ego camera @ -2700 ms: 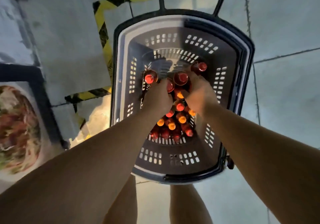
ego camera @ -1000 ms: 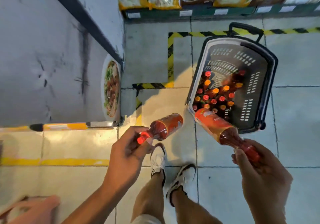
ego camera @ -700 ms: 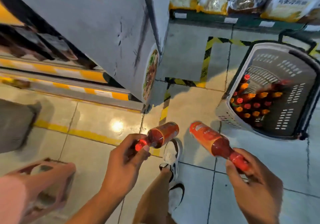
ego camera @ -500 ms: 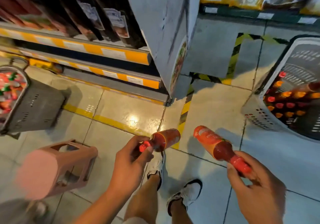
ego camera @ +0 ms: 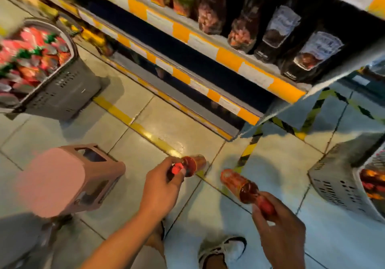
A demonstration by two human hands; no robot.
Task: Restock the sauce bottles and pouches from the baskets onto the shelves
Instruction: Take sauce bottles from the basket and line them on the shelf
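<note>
Left hand (ego camera: 161, 189) grip closed round the red-capped neck of a red sauce bottle (ego camera: 192, 163); right hand (ego camera: 279, 233) likewise on a second red sauce bottle (ego camera: 239, 184). Both point toward the yellow-edged shelves (ego camera: 229, 59) ahead. Labels blurred, unreadable.

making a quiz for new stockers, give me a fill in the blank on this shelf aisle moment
1. Each hand holds one sauce ____ by its neck: the left hand and the right hand.
2. The stool left of the hands is ____ in colour.
3. The basket at far left is full of red ____.

Missing words: bottle; pink; pouches
</note>
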